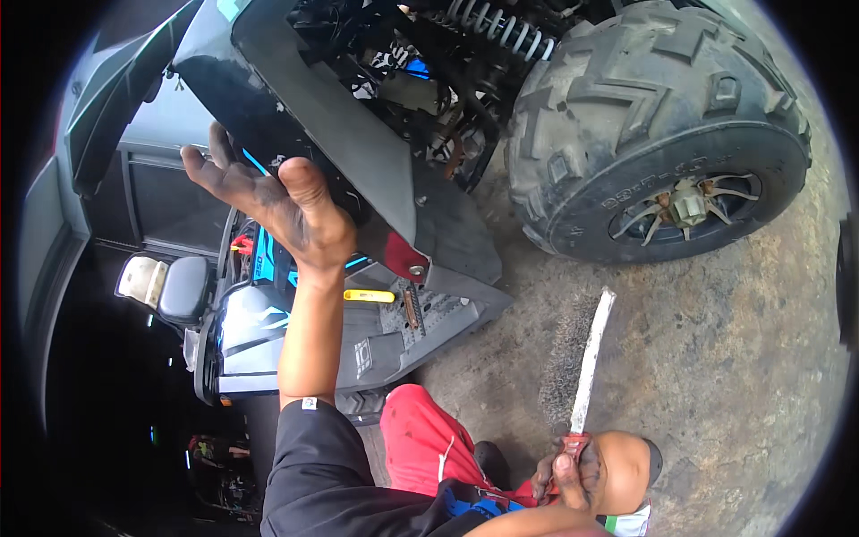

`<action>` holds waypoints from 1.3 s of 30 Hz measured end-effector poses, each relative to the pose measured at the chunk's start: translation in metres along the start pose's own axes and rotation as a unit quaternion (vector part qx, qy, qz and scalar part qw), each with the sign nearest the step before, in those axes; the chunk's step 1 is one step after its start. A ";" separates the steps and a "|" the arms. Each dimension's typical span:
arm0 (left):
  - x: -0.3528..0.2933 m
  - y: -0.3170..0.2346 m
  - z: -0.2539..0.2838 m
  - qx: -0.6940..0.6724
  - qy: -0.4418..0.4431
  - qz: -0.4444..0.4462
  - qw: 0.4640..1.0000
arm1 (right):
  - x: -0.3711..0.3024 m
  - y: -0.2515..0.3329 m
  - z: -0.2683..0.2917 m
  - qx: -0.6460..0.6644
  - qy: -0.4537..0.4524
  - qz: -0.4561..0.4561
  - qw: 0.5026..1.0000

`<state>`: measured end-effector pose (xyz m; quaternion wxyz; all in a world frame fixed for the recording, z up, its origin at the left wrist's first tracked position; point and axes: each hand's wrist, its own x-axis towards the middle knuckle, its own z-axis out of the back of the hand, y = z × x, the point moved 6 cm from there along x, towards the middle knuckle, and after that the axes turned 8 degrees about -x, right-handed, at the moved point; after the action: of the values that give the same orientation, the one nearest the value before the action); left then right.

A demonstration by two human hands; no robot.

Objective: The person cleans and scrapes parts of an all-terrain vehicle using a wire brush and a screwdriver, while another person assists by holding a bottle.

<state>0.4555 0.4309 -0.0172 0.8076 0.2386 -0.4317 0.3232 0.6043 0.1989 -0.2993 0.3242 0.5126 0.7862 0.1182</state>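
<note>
My left hand (277,201) is raised at the dark plastic fender (349,125) of a quad bike, thumb up and fingers spread, with nothing in it. From this view I cannot tell whether it touches the panel. Low in the picture, my right hand (573,474) is closed around the red handle of a wire brush (591,367). The brush points up and away, with a worn white back and grey bristles facing left. It is apart from the knobbly tyre (662,116) beyond it.
A yellow bar-shaped thing (369,295) lies on the quad's footrest (429,318). A coil spring (501,27) shows beside the wheel. Stained concrete floor (716,358) spreads to the right. A grey seat (185,288) stands farther left, near a dark area.
</note>
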 end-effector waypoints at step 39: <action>-0.019 0.013 -0.007 0.161 0.125 -0.067 0.977 | 0.130 0.046 -0.019 -0.414 -0.019 0.261 0.872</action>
<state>0.4418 0.4387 -0.0357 0.8260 0.3517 -0.2526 0.3607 0.5915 0.3367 -0.3112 0.4786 0.5200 0.4970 0.5035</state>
